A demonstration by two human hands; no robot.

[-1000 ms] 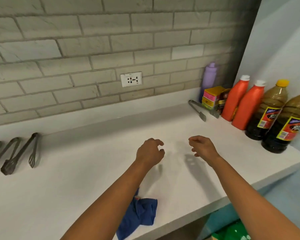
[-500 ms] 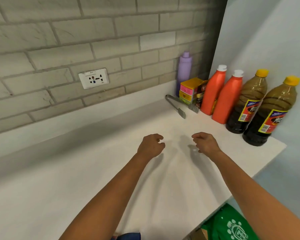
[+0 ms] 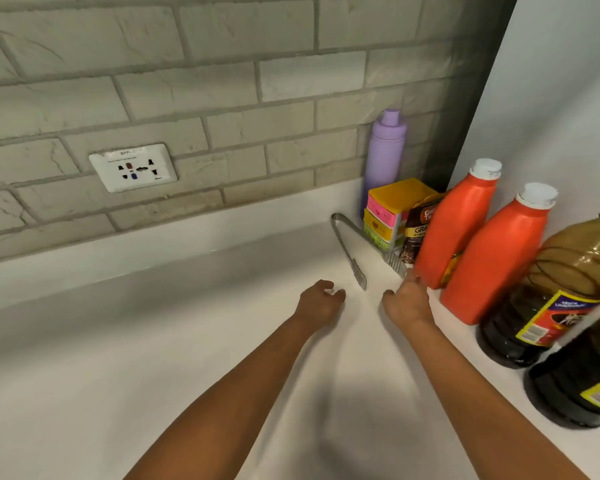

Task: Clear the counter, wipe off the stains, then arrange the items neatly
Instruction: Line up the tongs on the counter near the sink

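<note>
- Both hands now reach much nearer the counter's (image 3: 153, 393) back right corner; a second ago they hovered over its middle.
- The right hand (image 3: 407, 303) sits just beside the tongs' (image 3: 355, 254) toothed tips, fingers stretched forward rather than curled.
- The left hand (image 3: 321, 301) is close to the tongs' nearer tip, fingers loosely bent.
- The blue cloth at the front edge and the utensils at the left have gone out of view.

- 2 orange bottles (image 3: 459, 223) (image 3: 499, 252), white caps
- 2 brown bottles (image 3: 555, 292) (image 3: 589, 375), yellow caps
- 1 purple bottle (image 3: 386, 152)
- 1 pair of metal tongs (image 3: 357, 251)
- 1 stack of colourful boxes (image 3: 390, 211)
- 1 brown packet (image 3: 418, 233)
- 1 wall socket (image 3: 133, 167)
- 2 hands (image 3: 321, 301) (image 3: 407, 299)
</note>
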